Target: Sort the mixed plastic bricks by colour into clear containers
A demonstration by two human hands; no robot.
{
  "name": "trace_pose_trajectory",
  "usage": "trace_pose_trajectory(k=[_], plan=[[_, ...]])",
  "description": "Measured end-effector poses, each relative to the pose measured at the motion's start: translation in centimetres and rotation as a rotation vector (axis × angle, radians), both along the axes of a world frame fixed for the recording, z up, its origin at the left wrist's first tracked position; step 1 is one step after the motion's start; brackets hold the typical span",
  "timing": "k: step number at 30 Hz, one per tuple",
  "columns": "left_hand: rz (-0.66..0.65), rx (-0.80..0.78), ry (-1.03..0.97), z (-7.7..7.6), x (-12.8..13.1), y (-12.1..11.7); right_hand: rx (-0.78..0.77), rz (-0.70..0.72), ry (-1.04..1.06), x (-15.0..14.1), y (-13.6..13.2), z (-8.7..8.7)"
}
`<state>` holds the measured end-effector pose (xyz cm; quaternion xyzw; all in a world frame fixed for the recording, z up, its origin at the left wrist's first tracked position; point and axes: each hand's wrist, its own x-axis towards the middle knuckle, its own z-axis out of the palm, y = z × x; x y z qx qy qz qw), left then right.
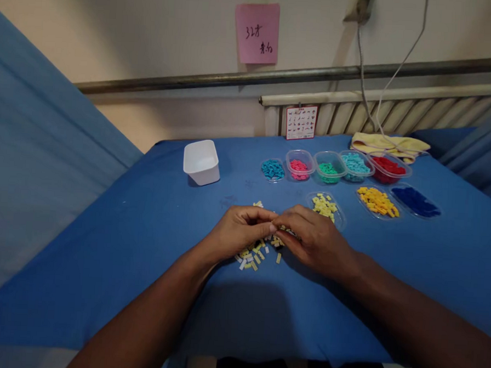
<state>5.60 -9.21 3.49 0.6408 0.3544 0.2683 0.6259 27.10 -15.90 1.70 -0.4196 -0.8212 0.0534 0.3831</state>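
Observation:
My left hand (pixel 241 230) and my right hand (pixel 308 234) meet at their fingertips above a loose pile of small yellow and white plastic pieces (pixel 252 257). Both hands are pinched closed, and whatever sits between the fingertips is too small and covered to make out. Part of the pile lies hidden under the fingers. Just behind my right hand stands a clear tub (pixel 341 221) with pale yellow pieces (pixel 325 206) in it.
Several clear tubs hold blue pieces (pixel 273 169), pink pieces (pixel 299 168), red pieces (pixel 388 167) and orange-yellow pieces (pixel 378 202), among others. A white bin (pixel 205 175) stands at the back left. A yellow cloth (pixel 389 145) lies by the radiator (pixel 439 103). Blue cloth (pixel 142 266) covers the table.

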Motion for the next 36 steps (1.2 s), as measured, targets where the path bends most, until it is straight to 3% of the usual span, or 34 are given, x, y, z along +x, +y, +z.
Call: trace_pose_trajectory(k=[4, 10, 12, 14, 17, 21, 26, 32, 36], plan=[[0.013, 0.045, 0.028, -0.3, 0.4, -0.2, -0.019, -0.033, -0.037, -0.1, 0.1, -0.2], [-0.031, 0.372, 0.243, 0.4, 0.1, -0.6, -0.083, -0.037, -0.132, 0.4, 0.6, -0.3], [0.066, 0.483, 0.302, 0.7, -0.6, 0.1, -0.065, -0.098, -0.130, 1.7, 1.0, 0.0], [0.253, 0.597, 0.373, 0.8, -1.8, 1.5, -0.028, -0.220, -0.132, 3.5, 1.4, 0.1], [0.361, 0.710, 0.492, 0.3, -3.8, 3.8, -0.024, -0.415, -0.176, 6.6, 2.0, -0.1], [0.192, 0.853, 0.555, -1.0, -4.6, 5.2, -0.144, -0.545, -0.267, 9.2, 2.5, -0.8], [-0.035, 0.981, 0.561, -1.8, -3.4, 4.8, -0.224, -0.554, -0.324, 9.0, 2.5, -0.8], [-0.160, 1.074, 0.799, -1.0, -2.6, 5.0, -0.177, -0.500, -0.308, 7.4, 2.2, -0.5], [-0.202, 1.085, 0.831, -0.5, -2.4, 5.4, -0.171, -0.450, -0.317, 6.4, 1.8, -0.2]])
